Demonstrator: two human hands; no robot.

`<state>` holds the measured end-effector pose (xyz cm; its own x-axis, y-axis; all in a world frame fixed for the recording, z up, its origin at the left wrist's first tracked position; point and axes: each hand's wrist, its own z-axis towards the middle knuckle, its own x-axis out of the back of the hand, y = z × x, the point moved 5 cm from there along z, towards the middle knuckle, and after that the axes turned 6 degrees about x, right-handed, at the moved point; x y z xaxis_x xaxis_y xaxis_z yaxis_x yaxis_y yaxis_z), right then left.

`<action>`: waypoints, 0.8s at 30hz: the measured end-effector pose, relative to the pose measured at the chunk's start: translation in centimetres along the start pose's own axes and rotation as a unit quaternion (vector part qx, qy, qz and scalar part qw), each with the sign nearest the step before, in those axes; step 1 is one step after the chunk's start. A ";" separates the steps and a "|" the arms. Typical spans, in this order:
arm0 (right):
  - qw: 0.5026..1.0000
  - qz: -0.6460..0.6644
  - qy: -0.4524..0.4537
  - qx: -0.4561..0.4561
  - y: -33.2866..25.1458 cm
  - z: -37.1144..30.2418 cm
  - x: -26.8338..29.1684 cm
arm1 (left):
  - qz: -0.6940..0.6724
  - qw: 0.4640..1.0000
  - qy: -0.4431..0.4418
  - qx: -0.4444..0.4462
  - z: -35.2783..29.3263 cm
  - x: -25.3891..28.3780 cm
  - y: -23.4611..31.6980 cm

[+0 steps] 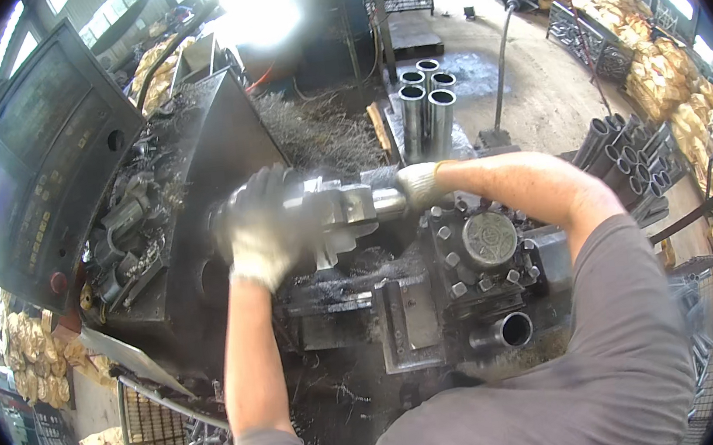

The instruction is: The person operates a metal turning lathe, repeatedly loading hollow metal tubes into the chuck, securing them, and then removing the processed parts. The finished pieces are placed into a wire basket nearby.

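Note:
In the middle of the machine is a lathe chuck with stepped metal jaws. A short shiny metal tube sticks out of the jaws toward the right. My right hand, in a pale work glove, closes round the tube's outer end. My left hand, in a glove darkened with grime, is at the left side of the chuck. It is smeared by motion, so its fingers cannot be made out. Right of the chuck stands a square tool post with a round cap and several bolts.
Several metal tubes stand upright behind the tool post; more tubes are stacked at the right. One tube lies before the tool post. Curly metal shavings heap behind the chuck. A control panel and wire basket are left.

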<state>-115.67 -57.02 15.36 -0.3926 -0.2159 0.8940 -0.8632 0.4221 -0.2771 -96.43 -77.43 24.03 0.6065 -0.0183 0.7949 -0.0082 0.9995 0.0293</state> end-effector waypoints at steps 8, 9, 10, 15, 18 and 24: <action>0.993 0.042 0.042 0.102 -0.3 0.4 0.8 | -0.429 0.681 0.007 0.593 -38.0 -6.6 -0.9; 0.999 0.015 -0.035 0.016 1.3 -0.6 0.4 | -0.579 0.392 0.156 0.698 -39.8 -6.0 0.0; 0.992 -0.013 -0.112 -0.053 1.6 -0.8 0.0 | -0.530 0.296 0.275 0.746 -42.6 -4.7 -0.8; 0.978 0.191 -0.020 -0.083 0.3 2.6 -1.1 | -0.573 0.232 0.353 0.703 -49.0 -2.0 -7.9; 0.968 0.238 -0.001 -0.079 -1.2 2.2 -0.9 | -0.623 0.192 0.308 0.694 -50.1 -0.3 -9.6; 0.975 0.213 0.066 -0.024 -0.3 2.4 -1.5 | -0.594 0.263 0.211 0.730 -50.4 0.7 -12.0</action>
<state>-115.61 -58.95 13.23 -0.6651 0.1007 0.7399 -0.6138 0.4906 -0.6185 -55.80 -88.22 -6.31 0.9022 0.0167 -0.4311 0.2778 -0.7870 0.5509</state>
